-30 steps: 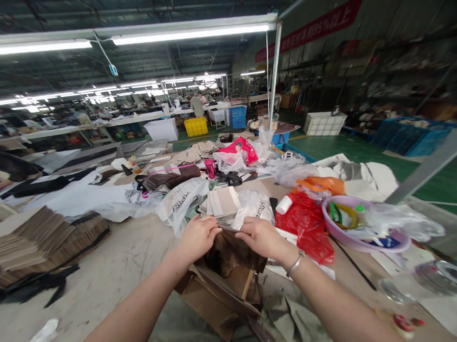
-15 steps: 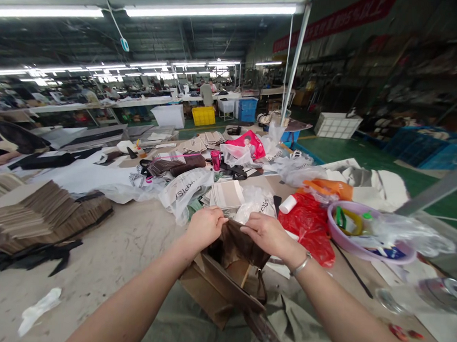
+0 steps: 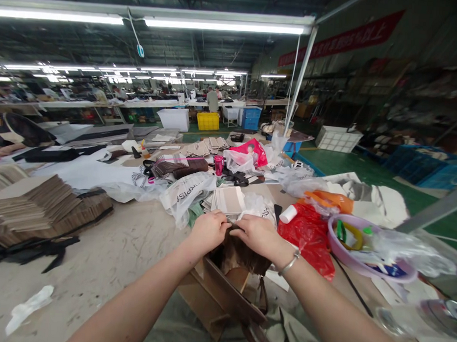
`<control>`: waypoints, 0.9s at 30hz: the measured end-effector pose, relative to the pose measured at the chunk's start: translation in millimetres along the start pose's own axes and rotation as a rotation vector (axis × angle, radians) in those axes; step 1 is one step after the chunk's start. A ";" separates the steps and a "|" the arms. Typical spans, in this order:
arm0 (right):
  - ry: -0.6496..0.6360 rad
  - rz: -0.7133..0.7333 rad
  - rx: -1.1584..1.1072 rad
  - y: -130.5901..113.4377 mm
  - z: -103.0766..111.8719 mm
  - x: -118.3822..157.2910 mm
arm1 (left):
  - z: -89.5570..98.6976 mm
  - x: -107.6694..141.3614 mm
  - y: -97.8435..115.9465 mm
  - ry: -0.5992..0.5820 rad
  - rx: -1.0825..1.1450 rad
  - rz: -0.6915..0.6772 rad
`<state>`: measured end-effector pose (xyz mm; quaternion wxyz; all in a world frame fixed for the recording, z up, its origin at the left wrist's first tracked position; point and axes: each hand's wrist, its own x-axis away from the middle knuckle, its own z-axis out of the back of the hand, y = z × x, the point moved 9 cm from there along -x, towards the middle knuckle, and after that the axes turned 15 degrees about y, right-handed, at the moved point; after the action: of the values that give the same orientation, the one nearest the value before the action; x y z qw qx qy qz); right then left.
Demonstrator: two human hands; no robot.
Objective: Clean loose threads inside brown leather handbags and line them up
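A brown bag (image 3: 237, 299) stands tilted at the table's near edge, its mouth facing me and its dark lining showing. My left hand (image 3: 209, 230) pinches the far rim of the bag from the left. Close beside it, my right hand (image 3: 258, 235) grips the same rim, thumb and fingers closed on it. The two hands nearly touch. A strap hangs from the bag's near side, and a small tassel-like piece hangs at its right. Part of the bag's inside is hidden by my hands.
To the left lies a stack of brown-grey panels (image 3: 46, 207). Beyond the bag are plastic bags (image 3: 191, 192) and cut pieces (image 3: 227, 199). On the right are a red plastic bag (image 3: 305, 231), a purple basin (image 3: 334, 248) and a glass jar (image 3: 416, 316). Another person's arm shows at far left.
My right hand has slid left along the bag's rim, closer to my left hand. The whole view has shifted slightly.
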<state>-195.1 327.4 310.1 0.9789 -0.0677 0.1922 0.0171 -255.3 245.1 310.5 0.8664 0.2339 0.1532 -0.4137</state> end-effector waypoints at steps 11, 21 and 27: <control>0.022 0.065 0.026 4.6 -11.7 -16.5 | 16.2 58.6 -25.0 -0.137 0.204 0.263; 0.030 0.039 0.038 3.5 -9.8 -12.8 | 18.9 12.8 -82.1 -0.313 0.003 0.072; 0.032 0.017 0.042 -2.3 -7.2 -4.5 | 21.4 13.0 -28.2 -0.152 0.046 -0.099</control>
<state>-201.8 324.1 305.5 0.9767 -0.0459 0.2089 0.0204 -268.1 209.9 314.6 0.8484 0.2140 0.0886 -0.4760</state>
